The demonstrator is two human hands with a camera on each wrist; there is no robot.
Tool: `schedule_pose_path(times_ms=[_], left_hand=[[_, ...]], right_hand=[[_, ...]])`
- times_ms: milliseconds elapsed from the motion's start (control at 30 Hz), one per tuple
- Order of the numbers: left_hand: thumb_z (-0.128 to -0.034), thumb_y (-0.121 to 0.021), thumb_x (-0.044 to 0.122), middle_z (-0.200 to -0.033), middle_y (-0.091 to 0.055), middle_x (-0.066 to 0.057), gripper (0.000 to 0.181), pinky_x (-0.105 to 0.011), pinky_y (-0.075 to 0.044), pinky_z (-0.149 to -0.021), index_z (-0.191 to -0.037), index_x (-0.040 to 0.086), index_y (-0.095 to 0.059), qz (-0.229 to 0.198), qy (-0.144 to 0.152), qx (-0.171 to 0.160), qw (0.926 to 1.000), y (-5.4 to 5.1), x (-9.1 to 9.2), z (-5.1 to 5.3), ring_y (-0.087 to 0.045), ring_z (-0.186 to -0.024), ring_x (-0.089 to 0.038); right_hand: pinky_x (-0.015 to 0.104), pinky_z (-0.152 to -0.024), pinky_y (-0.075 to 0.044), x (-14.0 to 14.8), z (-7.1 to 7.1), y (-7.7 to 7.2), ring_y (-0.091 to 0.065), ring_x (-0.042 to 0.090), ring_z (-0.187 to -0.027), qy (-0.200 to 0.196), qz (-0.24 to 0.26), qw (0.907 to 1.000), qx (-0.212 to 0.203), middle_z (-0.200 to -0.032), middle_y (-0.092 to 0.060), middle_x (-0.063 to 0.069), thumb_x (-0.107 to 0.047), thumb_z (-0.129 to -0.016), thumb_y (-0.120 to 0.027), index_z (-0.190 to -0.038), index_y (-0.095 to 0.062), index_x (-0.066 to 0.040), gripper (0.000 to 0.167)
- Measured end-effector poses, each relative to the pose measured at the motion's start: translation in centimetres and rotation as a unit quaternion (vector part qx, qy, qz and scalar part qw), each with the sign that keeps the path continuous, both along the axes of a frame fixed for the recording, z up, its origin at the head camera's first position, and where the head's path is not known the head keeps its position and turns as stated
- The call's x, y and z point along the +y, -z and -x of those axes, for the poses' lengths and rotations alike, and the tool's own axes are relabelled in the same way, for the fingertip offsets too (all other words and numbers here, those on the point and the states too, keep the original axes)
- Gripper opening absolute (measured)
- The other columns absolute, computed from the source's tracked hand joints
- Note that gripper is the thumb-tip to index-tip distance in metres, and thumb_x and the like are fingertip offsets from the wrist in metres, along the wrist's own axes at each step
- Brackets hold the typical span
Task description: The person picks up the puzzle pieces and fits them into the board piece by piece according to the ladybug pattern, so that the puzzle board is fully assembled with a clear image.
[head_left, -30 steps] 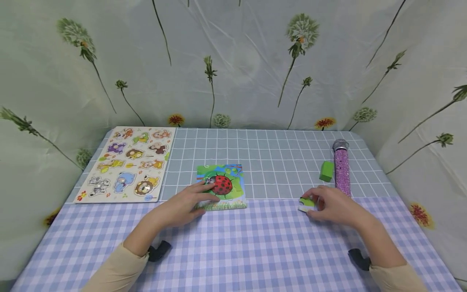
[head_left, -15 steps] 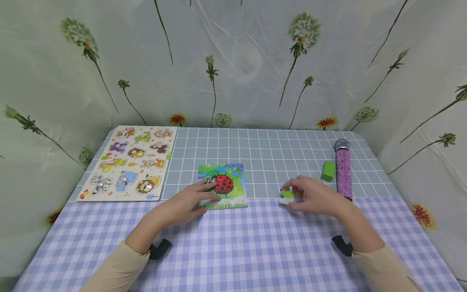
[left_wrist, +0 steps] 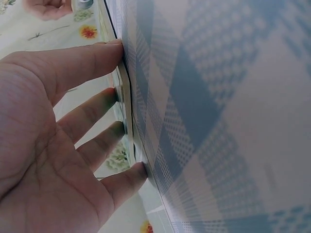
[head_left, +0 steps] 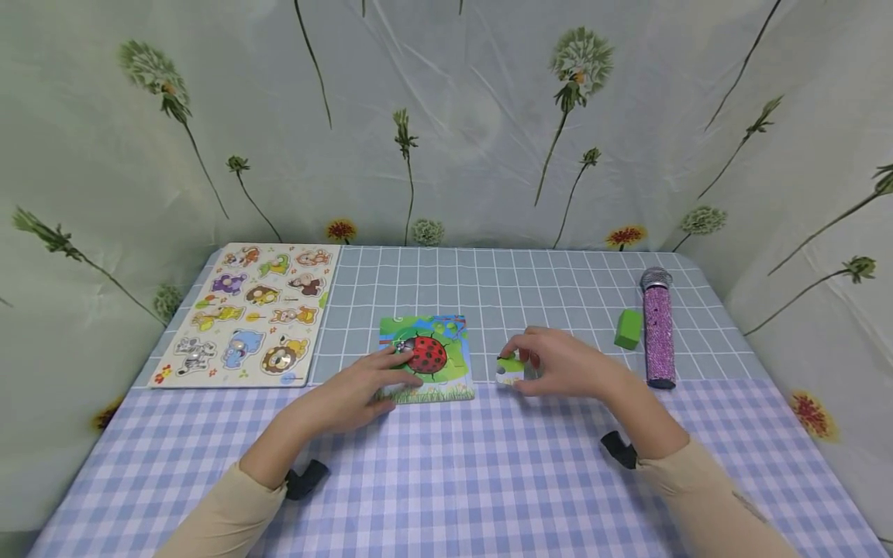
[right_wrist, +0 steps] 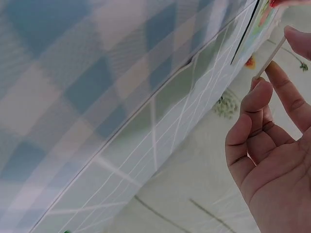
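A ladybug jigsaw puzzle (head_left: 446,364) lies flat near the middle of the table. My left hand (head_left: 356,390) rests on its left side with the fingers spread; in the left wrist view the fingertips (left_wrist: 116,128) touch the board and its edge. My right hand (head_left: 561,363) pinches a green and white puzzle piece (head_left: 512,370) a short way right of the board. Seen from the right wrist, the piece (right_wrist: 270,57) shows edge-on as a thin strip between thumb and fingers, held off the table.
An animal peg puzzle board (head_left: 240,318) lies at the left. To the right stand a green block (head_left: 629,329) and a glittery purple microphone (head_left: 659,329). A checked cloth (head_left: 446,480) covers the near table, a grey grid mat (head_left: 502,294) the far part. A flowered curtain (head_left: 474,155) hangs behind.
My right hand has carried the puzzle piece leftward, from near the microphone to close beside the ladybug puzzle. The left hand has stayed on the board.
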State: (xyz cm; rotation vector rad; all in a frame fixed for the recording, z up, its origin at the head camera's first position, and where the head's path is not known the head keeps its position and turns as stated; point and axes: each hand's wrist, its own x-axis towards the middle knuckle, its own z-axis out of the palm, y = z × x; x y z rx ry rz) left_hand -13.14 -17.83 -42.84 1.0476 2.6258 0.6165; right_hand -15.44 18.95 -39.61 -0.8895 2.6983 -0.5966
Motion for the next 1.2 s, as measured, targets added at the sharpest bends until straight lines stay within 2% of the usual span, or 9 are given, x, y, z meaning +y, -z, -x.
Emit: schedule_pose_path(times_ms=[600,867,1200], left_hand=[[-0.0978,-0.076,0.006,-0.169,-0.045,-0.017,0.045,-0.070,-0.035,-0.124,-0.139,0.023,-0.072,-0.001,-0.004,-0.001,1.0000,0.0,0.0,0.1,-0.032,-0.159,-0.053],[-0.0975,-0.077,0.007,-0.170,-0.044,-0.016,0.046,-0.071,-0.035,-0.124,-0.139,0.025,-0.071,-0.004,-0.005,-0.005,1.0000,0.3,-0.1,0.2,-0.031,-0.160,-0.053],[-0.0976,-0.077,0.006,-0.170,-0.045,-0.016,0.045,-0.071,-0.034,-0.125,-0.139,0.024,-0.072,0.000,-0.014,-0.015,0.9998,-0.2,0.1,0.1,-0.029,-0.160,-0.054]], right_hand=[[0.028,-0.080,-0.055,-5.0,2.0,-0.1,-0.059,0.008,-0.085,-0.064,-0.004,0.9979,-0.014,-0.101,-0.067,-0.001,-0.025,-0.089,-0.084,-0.121,-0.074,-0.017,0.035],[0.025,-0.079,-0.053,-6.6,2.8,0.7,-0.057,0.007,-0.084,-0.083,-0.014,0.9965,-0.008,-0.100,-0.066,-0.001,-0.026,-0.088,-0.084,-0.118,-0.075,-0.018,0.032],[0.027,-0.083,-0.055,-7.9,2.9,1.2,-0.059,0.008,-0.087,-0.096,-0.027,0.9947,-0.022,-0.100,-0.066,-0.002,-0.025,-0.088,-0.083,-0.119,-0.076,-0.016,0.033]])
